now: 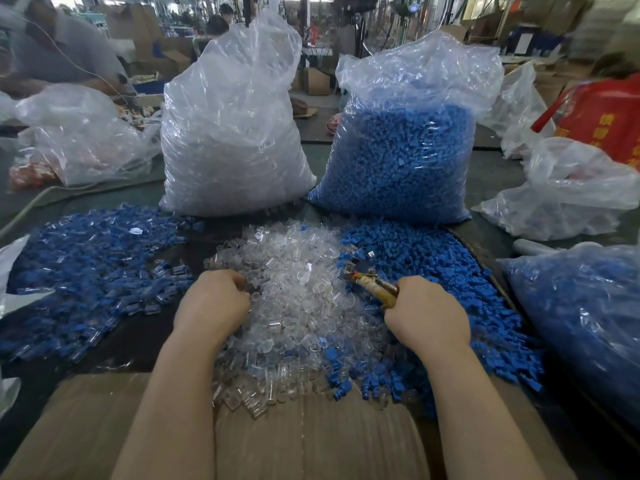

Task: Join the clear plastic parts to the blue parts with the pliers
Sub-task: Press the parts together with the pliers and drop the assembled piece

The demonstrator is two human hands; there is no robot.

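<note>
right now the person's right hand (427,315) is wrapped tight around the worn handles of the pliers (369,280), so that grip is closed on the tool. the tool's long axis runs from the fist up and to the left, ending in a metal head that sits at the seam where the clear plastic parts (298,289) meet the loose blue parts (450,271). whether the head already holds a piece is too small to tell.

the left hand (213,303) has its fingers curled down into the clear heap, apparently pinching or digging for a piece; what it holds, if anything, is hidden under the knuckles.

the relation that matters: clear stock lies directly under and just right of the left hand, between the two hands, while blue stock lies under and beyond the right hand, touching the plier head. so the left hand is nearer the clear pieces and the tool hand nearer the blue. the next move likely needs a clear piece brought rightward to the plier head.

a pile of joined pieces (93,258), blue showing through clear, lies well off to the left of the left hand on the counter (491,174).
</note>
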